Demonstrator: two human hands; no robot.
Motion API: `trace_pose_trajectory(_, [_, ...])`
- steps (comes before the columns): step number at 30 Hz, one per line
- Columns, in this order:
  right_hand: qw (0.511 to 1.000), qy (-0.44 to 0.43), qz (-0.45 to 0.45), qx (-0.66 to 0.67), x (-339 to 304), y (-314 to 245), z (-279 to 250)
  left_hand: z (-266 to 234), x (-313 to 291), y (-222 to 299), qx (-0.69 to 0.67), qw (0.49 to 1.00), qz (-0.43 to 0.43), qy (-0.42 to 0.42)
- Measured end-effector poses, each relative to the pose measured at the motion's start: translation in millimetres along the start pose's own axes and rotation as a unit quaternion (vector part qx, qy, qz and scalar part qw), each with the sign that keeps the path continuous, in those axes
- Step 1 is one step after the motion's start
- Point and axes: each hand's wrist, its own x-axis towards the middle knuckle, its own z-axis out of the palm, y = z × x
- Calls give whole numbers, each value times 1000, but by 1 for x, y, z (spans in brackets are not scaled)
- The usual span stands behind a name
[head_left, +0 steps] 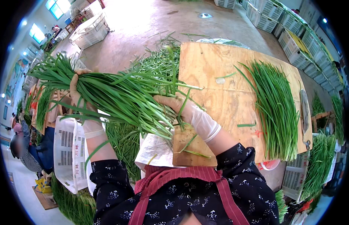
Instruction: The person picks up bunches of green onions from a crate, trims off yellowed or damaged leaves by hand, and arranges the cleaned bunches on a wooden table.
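Two windows (58,8) glow bright blue-white in the pale wall (46,23) at the upper left of the frame. Top centre, the brownish floor (174,28) gleams before me; stacked white crates (262,17) line the upper right, where a small light (325,20) shines.

The scene is bright. Light glows through rectangular blue-white glass windows (58,8) at upper left, and pale glare washes the smooth grey-brown floor (140,15). The bundle of long green leaves with white stems (118,93) looks crisp. Stacked white perforated plastic crates (290,48) bend toward the black rim; a person's head (18,146) at left is blurred.
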Motion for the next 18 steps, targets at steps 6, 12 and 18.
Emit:
trace_pose_trajectory(6, [990, 82, -114, -6, 6, -11, 0, 0, -27, 14, 49, 997, -44, -28])
trace_pose_trajectory(12, [963, 90, -161, -196, 3, -3, 10, -29, -35, 32, -5, 1000, 21, -8])
trace_pose_trajectory(18, [902, -1, -244, -357, -7, -5, 10, -16, -43, 32, 11, 997, 64, 38])
